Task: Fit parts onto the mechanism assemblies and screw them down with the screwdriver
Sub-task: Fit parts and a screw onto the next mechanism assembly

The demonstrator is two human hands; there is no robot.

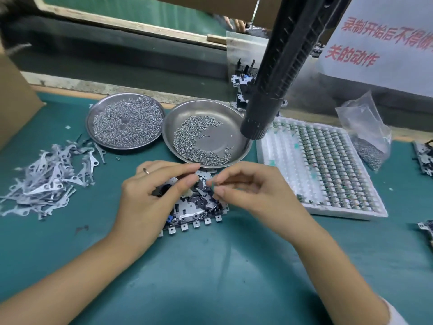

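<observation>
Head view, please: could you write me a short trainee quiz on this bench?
1. True or false: the screwdriver hangs above the bench, held by neither hand.
2. Which dish holds more screws? A) left dish B) right dish
3. Fill in: both hands work over the ___.

Key:
1. True
2. A
3. The assembly, under the left hand and right hand.

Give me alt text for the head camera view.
Two bare hands, left hand and right hand, work over a metal mechanism assembly on a green mat. Behind sit two round steel dishes of screws and a hanging black electric screwdriver.
</observation>
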